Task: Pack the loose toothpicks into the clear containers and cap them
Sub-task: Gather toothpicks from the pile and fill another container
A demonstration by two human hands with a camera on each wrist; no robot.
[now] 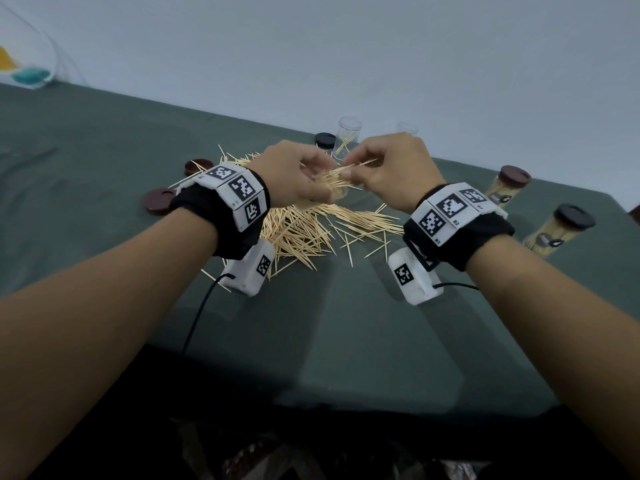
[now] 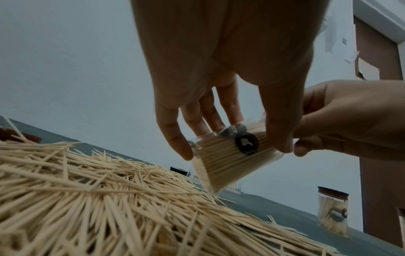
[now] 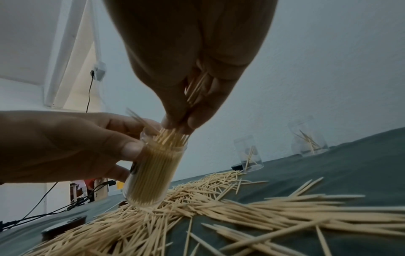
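My left hand (image 1: 304,174) grips a clear container (image 3: 153,171) nearly full of toothpicks, tilted above the pile; the same container (image 2: 230,159) shows a dark round label. My right hand (image 1: 384,171) pinches a small bundle of toothpicks (image 3: 197,86) right at the container's open mouth. A big heap of loose toothpicks (image 1: 311,226) lies on the green cloth under both hands. Two nearly empty clear containers (image 3: 247,154) (image 3: 306,136) stand behind the pile. Two capped full containers (image 1: 507,188) (image 1: 554,233) stand at the right.
Brown caps (image 1: 159,200) (image 1: 199,166) lie left of the pile and a black cap (image 1: 325,140) lies behind it. The table's green cloth (image 1: 104,150) ends near the pale wall. A glass bowl (image 1: 27,64) sits at the far left corner.
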